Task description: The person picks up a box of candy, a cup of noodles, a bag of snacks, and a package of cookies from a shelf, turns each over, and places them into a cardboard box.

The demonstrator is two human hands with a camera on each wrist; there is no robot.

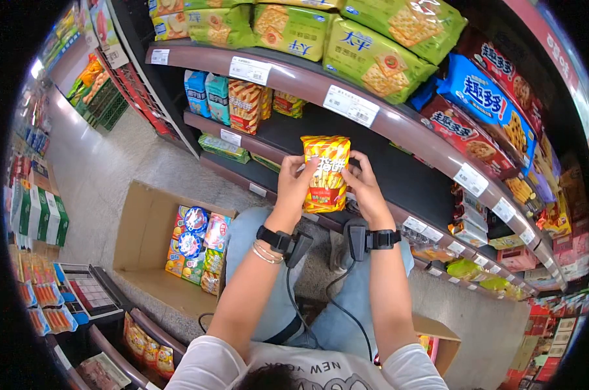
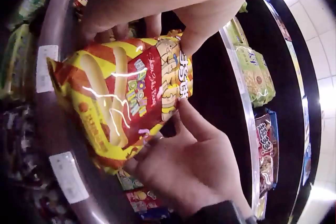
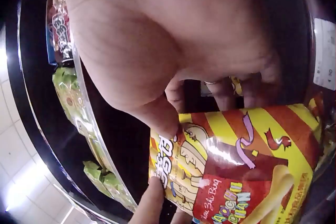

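Note:
A yellow and red snack bag (image 1: 327, 179) is held upright between both hands in the head view. The left hand (image 1: 295, 185) grips its left edge, thumb on the front. On the opposite edge the right hand (image 1: 367, 188) pinches it, with the thumb on the front too. In the left wrist view the bag (image 2: 126, 98) shows its printed front, the left hand (image 2: 131, 3) above it and the right hand (image 2: 189, 166) below. The right wrist view has the bag (image 3: 241, 166) under the right hand (image 3: 173, 40); fingers behind it are partly hidden.
Ahead are curved shelves (image 1: 288, 65) with green cracker packs (image 1: 372, 58), blue and red cookie packs (image 1: 489, 107) and, lower, striped snack bags (image 1: 245, 107). A cardboard box (image 1: 135, 227) with colourful packages stands at the left on the floor; another box (image 1: 447, 331) is at the lower right.

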